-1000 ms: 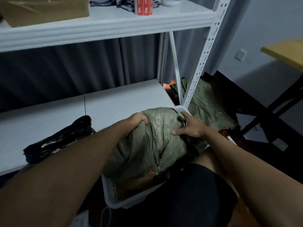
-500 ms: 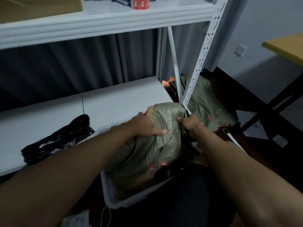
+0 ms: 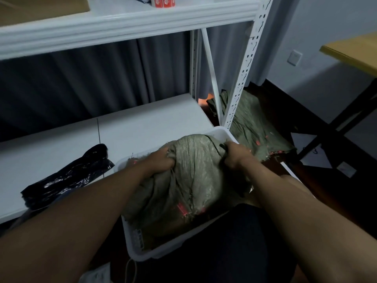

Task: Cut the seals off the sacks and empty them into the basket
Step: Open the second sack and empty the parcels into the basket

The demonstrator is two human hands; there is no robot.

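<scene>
1. Centre of the frame: olive woven sack (image 3: 193,172), bulging and crumpled, lying in the white basket (image 3: 140,250), its lower edge with red marks toward the near rim.
2. Left hand (image 3: 161,161), left of centre: fingers curled into a bunched fold on the sack's left side, gripping the cloth.
3. Right hand (image 3: 235,155), right of centre: fingers curled tight round a gathered fold at the sack's upper right, near the far corner of the basket.
4. Right of centre, past the white shelf upright (image 3: 242,78): second olive sack (image 3: 251,127) lying flat on the dark floor, just beside the basket.
5. Left of the frame: black plastic bag (image 3: 65,178) crumpled on the lower white shelf (image 3: 142,123), near the basket's left corner.
6. Top of the frame: red-and-white boxes (image 3: 163,1) on the upper shelf.
7. Upper right: yellow desk (image 3: 355,52) edge, with a wall socket (image 3: 294,57) left of it.
</scene>
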